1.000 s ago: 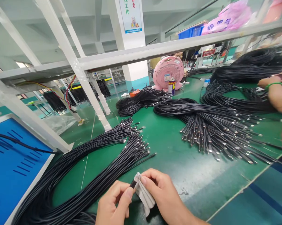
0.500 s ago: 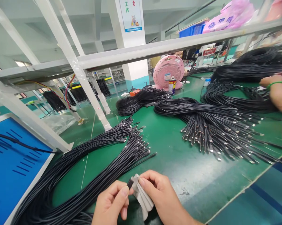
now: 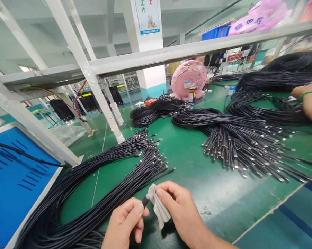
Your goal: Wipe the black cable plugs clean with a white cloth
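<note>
Between thumb and fingers, my left hand (image 3: 126, 221) pinches the black end of a cable connector (image 3: 145, 200). Its tip touches the edge of a light grey cloth (image 3: 159, 209). My right hand (image 3: 180, 207) grips that cloth, its thumb pressed on the folds, with the lower part hanging down. Just left of my hands a thick bundle of black cables (image 3: 93, 207) curves over the green table (image 3: 187, 173), plug ends pointing away to the right. My left fingers hide the rest of the held cable.
More black cable bundles (image 3: 223, 128) lie to the right. A pink fan (image 3: 189, 79) and a spray can (image 3: 192, 94) stand at the back. White shelf posts (image 3: 93, 79) rise from the table. A blue slotted panel (image 3: 18, 173) is at left. Another person's arm (image 3: 310, 103) reaches in at right.
My right hand and the cloth have shifted slightly up, and more of the cable end shows beside the cloth. The view has moved a little; both hands keep their holds.
</note>
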The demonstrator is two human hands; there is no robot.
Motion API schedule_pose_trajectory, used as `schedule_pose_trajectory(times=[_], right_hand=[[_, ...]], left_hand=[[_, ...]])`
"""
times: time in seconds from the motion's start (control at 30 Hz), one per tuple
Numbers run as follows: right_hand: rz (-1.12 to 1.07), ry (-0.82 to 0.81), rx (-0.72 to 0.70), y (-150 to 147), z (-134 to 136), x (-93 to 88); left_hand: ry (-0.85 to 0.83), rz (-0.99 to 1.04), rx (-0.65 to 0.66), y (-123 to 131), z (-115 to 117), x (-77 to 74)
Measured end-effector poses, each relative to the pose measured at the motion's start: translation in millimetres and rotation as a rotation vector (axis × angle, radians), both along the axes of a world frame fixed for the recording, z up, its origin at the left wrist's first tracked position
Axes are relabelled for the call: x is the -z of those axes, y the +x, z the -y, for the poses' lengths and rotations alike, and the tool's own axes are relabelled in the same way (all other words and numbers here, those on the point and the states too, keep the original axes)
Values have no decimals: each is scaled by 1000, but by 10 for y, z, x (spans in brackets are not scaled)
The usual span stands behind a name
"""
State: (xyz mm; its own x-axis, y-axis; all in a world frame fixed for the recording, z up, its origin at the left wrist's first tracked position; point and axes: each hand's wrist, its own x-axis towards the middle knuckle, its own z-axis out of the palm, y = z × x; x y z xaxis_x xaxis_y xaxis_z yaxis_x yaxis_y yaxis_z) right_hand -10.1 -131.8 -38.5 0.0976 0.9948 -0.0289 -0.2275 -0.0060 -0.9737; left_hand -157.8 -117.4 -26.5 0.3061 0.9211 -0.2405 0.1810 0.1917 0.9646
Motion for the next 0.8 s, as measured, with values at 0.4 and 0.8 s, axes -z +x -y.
schedule_pose_trajectory(times=[0.4, 0.8], right_hand=[[120, 52, -15, -4, 2, -53], [238, 77, -24, 4, 6, -67]], left_hand=[[-13, 33, 37, -7, -19, 15], [18, -22, 27, 24, 0, 6]])
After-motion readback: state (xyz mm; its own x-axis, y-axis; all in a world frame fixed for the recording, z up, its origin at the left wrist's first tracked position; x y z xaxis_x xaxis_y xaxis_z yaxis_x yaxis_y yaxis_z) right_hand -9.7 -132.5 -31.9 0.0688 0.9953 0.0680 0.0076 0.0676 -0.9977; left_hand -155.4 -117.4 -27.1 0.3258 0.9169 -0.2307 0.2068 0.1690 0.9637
